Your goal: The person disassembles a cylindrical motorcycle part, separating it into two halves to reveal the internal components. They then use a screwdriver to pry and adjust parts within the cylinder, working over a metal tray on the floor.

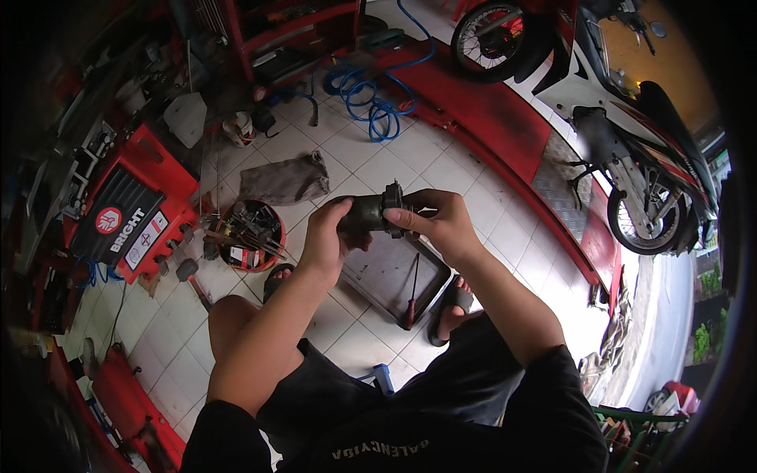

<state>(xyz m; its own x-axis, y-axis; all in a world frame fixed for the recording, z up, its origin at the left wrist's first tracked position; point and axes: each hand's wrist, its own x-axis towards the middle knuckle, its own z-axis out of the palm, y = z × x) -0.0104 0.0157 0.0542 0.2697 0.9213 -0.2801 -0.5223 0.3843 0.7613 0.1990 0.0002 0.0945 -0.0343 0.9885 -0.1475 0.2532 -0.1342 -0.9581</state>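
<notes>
Above the floor, between my knees, I hold a dark metal cylindrical part (366,212) with a wider, ridged collar at its right end. My left hand (322,236) is closed round the left end of the cylinder. The thumb of my right hand (438,222) presses the collar, with the fingers curled behind it. Which machine the part comes from I cannot tell. Below my hands lies a shallow grey metal tray (377,280). A screwdriver (411,303) with a dark red handle rests across the tray, its handle towards me.
Left of the tray stands a red round tub (272,221) full of tools, near a hammer (189,274) and a red machine (142,205). A grey cloth (284,179) lies ahead. Beyond are a coiled blue hose (371,102), a red lift platform (489,118) and a motorcycle (607,118).
</notes>
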